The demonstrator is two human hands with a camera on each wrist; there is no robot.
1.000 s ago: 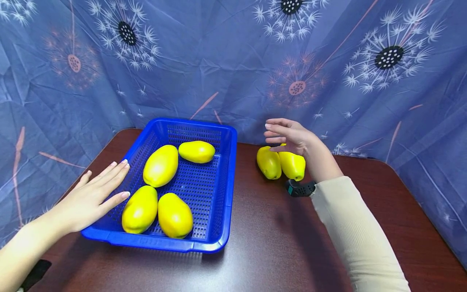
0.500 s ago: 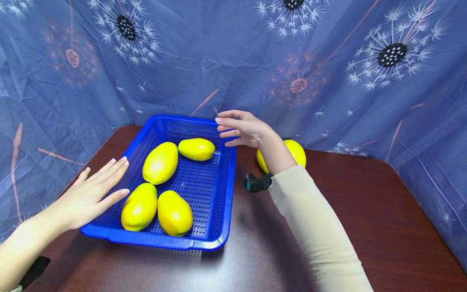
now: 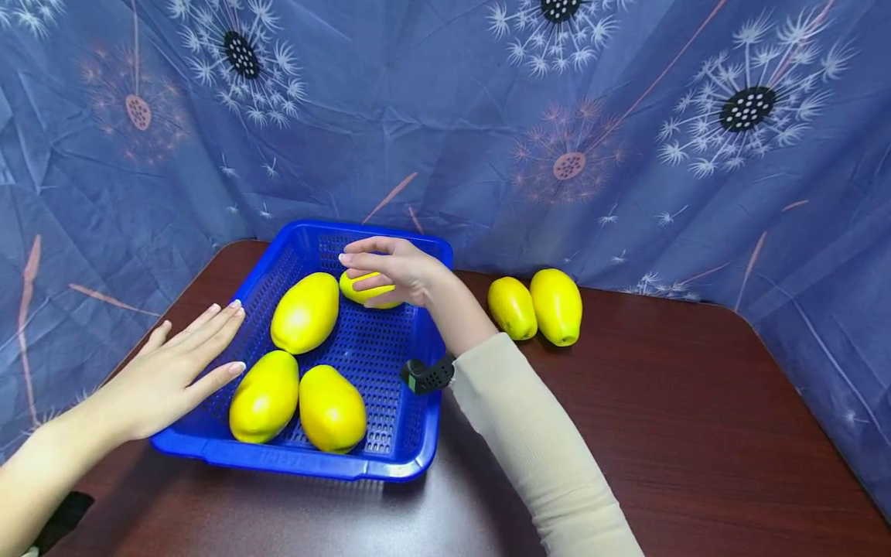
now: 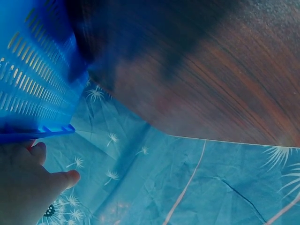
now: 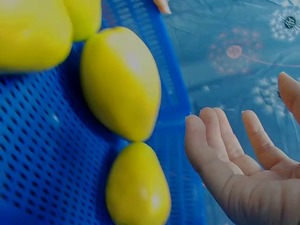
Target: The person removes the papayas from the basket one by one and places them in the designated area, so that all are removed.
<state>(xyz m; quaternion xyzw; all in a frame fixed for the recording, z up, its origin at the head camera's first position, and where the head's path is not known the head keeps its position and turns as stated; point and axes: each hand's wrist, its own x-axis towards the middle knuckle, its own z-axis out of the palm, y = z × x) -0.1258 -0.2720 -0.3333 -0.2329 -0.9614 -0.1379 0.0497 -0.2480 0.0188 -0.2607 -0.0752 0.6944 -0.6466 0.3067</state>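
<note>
In the head view, a blue plastic basket [image 3: 292, 462] with perforated walls holds several yellow, papaya-like fruits. My left hand [image 3: 167, 379] rests on the basket's left rim, fingers straight and spread; the left wrist view shows part of that hand [image 4: 28, 183] against the rim. Over the basket's far part hovers my right hand [image 3: 397, 271], holding nothing, its fingers parted and gently bent. It partly covers the far fruit [image 3: 358, 286]. Nearer fruits include one [image 3: 305, 313] at mid-left and one [image 3: 332, 408] at the front. The right wrist view has the right hand [image 5: 248, 173] beside the fruits [image 5: 121, 84].
Two more yellow fruits, a smaller one [image 3: 511, 308] and a larger one [image 3: 556, 307], lie side by side on the brown table [image 3: 668, 418] right of the basket. Behind hangs a blue dandelion-print cloth [image 3: 445, 100]. A dark band [image 3: 428, 377] circles my right wrist.
My right hand has swept left from above the two fruits on the table to over the basket, uncovering those fruits. My left hand stays at the rim.
</note>
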